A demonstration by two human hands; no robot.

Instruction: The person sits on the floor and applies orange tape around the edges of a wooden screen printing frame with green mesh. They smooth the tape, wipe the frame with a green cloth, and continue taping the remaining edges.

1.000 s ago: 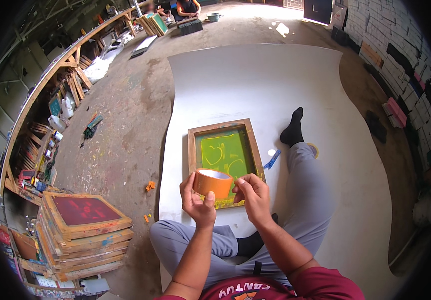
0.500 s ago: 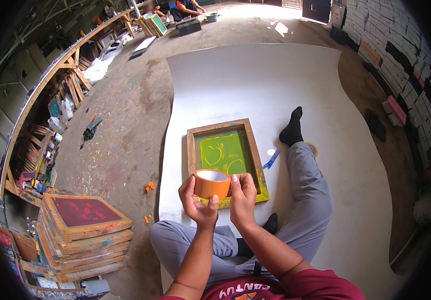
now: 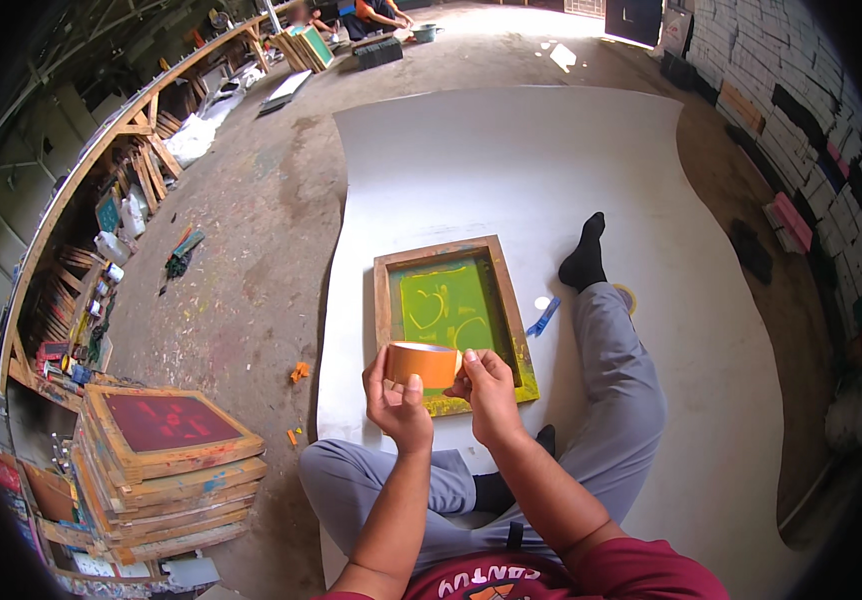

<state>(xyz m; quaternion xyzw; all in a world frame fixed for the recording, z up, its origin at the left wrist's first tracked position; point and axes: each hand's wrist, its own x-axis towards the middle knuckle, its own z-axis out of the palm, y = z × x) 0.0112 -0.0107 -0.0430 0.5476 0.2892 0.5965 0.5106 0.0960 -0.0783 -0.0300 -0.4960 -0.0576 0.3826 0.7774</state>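
Tape (image 3: 423,367), one orange roll: in the grip of our left hand (image 3: 398,408), above the near edge of the frame (image 3: 383,305), near the left edge of the sheet (image 3: 721,420). Right hand (image 3: 491,393): grip pinched at the tape's right side. Risk: slack left fingers could drop it.

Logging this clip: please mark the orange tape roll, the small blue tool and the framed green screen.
Orange tape roll (image 3: 419,369): head view, outer side.
Small blue tool (image 3: 544,317): head view, middle of its body.
Framed green screen (image 3: 458,301): head view, green mesh.

Stacked wooden frames (image 3: 169,488) near orange scraps (image 3: 299,372).
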